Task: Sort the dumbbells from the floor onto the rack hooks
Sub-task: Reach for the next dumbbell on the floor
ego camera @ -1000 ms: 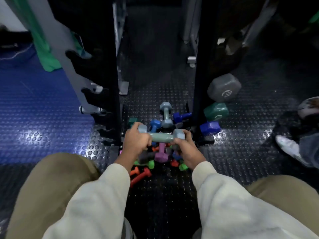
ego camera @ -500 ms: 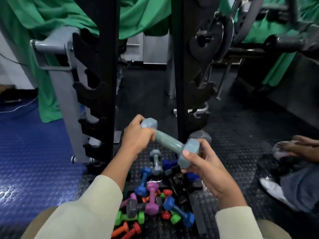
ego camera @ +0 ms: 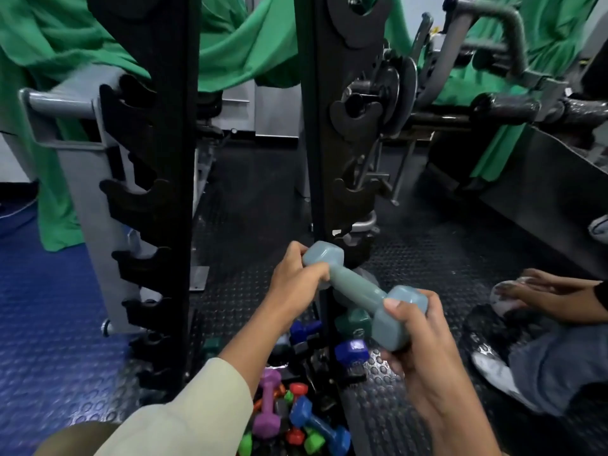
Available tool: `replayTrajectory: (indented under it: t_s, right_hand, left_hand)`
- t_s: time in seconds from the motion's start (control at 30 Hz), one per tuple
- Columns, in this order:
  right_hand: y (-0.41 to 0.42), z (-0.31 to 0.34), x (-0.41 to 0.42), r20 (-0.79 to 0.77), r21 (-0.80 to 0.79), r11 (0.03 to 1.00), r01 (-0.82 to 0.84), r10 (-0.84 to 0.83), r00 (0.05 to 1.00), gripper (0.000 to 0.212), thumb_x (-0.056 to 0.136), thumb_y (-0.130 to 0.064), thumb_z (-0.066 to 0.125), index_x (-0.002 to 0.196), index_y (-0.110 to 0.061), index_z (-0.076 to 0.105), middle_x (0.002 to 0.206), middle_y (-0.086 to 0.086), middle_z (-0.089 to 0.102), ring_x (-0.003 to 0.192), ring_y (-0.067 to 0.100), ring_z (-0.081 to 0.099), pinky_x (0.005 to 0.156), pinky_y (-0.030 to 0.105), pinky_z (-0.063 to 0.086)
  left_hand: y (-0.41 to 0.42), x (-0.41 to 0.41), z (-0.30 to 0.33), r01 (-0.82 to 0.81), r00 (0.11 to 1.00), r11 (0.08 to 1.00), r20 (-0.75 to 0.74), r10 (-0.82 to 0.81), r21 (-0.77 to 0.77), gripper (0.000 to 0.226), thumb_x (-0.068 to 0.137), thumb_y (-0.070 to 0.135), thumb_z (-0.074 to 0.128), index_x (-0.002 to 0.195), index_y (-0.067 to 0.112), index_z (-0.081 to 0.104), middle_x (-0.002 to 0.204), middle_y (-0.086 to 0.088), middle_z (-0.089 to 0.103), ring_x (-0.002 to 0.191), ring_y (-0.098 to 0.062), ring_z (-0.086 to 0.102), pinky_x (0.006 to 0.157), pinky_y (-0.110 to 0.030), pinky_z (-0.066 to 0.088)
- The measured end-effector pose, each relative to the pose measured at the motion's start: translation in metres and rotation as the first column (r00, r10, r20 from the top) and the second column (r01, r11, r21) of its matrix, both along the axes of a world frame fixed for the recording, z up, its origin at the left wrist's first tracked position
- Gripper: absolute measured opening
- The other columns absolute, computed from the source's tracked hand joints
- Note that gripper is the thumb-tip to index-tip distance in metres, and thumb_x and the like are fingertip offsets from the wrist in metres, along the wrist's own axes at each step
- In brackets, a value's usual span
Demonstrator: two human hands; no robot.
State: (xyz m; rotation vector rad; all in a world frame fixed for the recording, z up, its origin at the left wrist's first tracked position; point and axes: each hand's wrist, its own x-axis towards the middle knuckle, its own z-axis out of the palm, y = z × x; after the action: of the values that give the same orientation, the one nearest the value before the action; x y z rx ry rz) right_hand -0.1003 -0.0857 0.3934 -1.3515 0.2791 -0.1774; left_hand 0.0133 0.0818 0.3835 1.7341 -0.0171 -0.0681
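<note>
The rack hooks at nine o'clock stand bare; the left hand curls round the far head of the pale blue dumbbell, the right hand grips its near head, holding it tilted above the floor; the pile at six o'clock remains unsorted, so most work is left; lower dumbbells behind the right upright are partly hidden, their count unclear.

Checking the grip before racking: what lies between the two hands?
In the head view, only the grey-blue dumbbell spans between left hand and right hand, each gripping one end.
</note>
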Motion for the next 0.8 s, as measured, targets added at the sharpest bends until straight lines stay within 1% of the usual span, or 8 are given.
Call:
replayTrajectory:
  t_s: [0.1,0.2,0.3,0.33,0.4,0.53,0.6,0.8]
  right_hand:
    - [-0.012,0.001,-0.003,-0.003,0.117,0.992,0.046,-0.046,0.999,0.053,0.061,-0.041,0.078,0.104,-0.020,0.057,0.091,0.013,0.062,0.046,0.015,0.048,0.033,0.021,0.031]
    - [-0.029,0.002,-0.006,-0.015,0.143,0.985,0.095,-0.094,0.995,0.075,0.048,-0.048,0.082,0.110,-0.016,0.057,0.089,0.012,0.058,0.045,0.013,0.046,0.032,0.020,0.030]
    - [-0.045,0.003,-0.010,-0.005,0.145,0.979,0.142,-0.143,0.990,0.080,0.046,-0.050,0.085,0.113,-0.018,0.055,0.091,0.011,0.056,0.047,0.013,0.046,0.031,0.020,0.031]
    - [-0.049,0.003,-0.010,0.006,0.163,0.973,0.165,-0.168,0.986,0.077,0.050,-0.050,0.083,0.114,-0.019,0.055,0.093,0.010,0.056,0.048,0.012,0.047,0.032,0.020,0.031]
    - [-0.050,0.003,-0.010,0.027,0.194,0.957,0.217,-0.226,0.974,0.071,0.054,-0.048,0.081,0.115,-0.021,0.055,0.097,0.007,0.058,0.055,0.011,0.050,0.034,0.021,0.034]
    - [-0.033,0.002,-0.003,0.092,0.221,0.912,0.347,-0.373,0.923,0.039,0.081,-0.032,0.078,0.110,-0.028,0.052,0.111,0.007,0.059,0.072,0.014,0.057,0.043,0.022,0.042]
    - [-0.019,0.001,0.006,0.108,0.252,0.871,0.422,-0.459,0.882,0.029,0.092,-0.027,0.073,0.109,-0.029,0.049,0.111,0.007,0.060,0.068,0.011,0.062,0.047,0.023,0.045]
    - [0.012,0.011,0.056,0.177,0.279,0.826,0.490,-0.546,0.819,0.047,0.095,-0.023,0.075,0.124,-0.024,0.037,0.115,0.009,0.058,0.071,0.011,0.063,0.050,0.025,0.047]
  left_hand:
    - [0.001,0.006,-0.008,0.111,0.993,0.982,0.052,-0.104,-0.156,0.042,0.080,0.046,0.059,0.117,0.025,0.058,0.108,-0.005,0.068,0.086,-0.016,0.063,0.072,-0.036,0.051]
    - [0.001,0.031,-0.020,0.039,0.993,0.983,0.120,-0.017,-0.182,0.061,0.082,0.038,0.055,0.142,0.029,0.052,0.133,0.003,0.061,0.121,-0.014,0.059,0.107,-0.044,0.047]
    - [-0.003,0.052,-0.027,0.100,0.990,0.995,0.103,-0.098,-0.012,0.101,0.081,0.031,0.063,0.166,0.038,0.008,0.172,0.004,0.020,0.156,-0.014,0.025,0.128,-0.044,0.025]
    - [-0.007,0.055,-0.029,0.143,0.981,0.987,0.119,-0.151,0.072,0.110,0.083,0.032,0.067,0.165,0.041,-0.006,0.175,0.008,0.009,0.158,-0.011,0.016,0.129,-0.043,0.021]
    - [-0.018,0.060,-0.031,0.176,0.960,0.970,0.186,-0.207,0.170,0.116,0.087,0.043,0.070,0.160,0.046,-0.020,0.175,0.010,0.008,0.158,-0.007,0.017,0.128,-0.038,0.023]
    - [-0.032,0.065,-0.038,0.080,0.947,0.975,0.289,-0.139,0.206,0.111,0.096,0.036,0.071,0.162,0.040,-0.019,0.170,0.007,0.029,0.150,-0.011,0.035,0.122,-0.033,0.032]
    - [-0.031,0.068,-0.041,0.047,0.935,0.976,0.334,-0.117,0.211,0.110,0.096,0.032,0.072,0.163,0.041,-0.014,0.167,0.008,0.034,0.149,-0.011,0.038,0.123,-0.036,0.034]
    - [-0.029,0.072,-0.046,0.008,0.925,0.976,0.370,-0.091,0.219,0.110,0.093,0.030,0.076,0.163,0.044,-0.008,0.164,0.007,0.040,0.147,-0.011,0.043,0.122,-0.038,0.038]
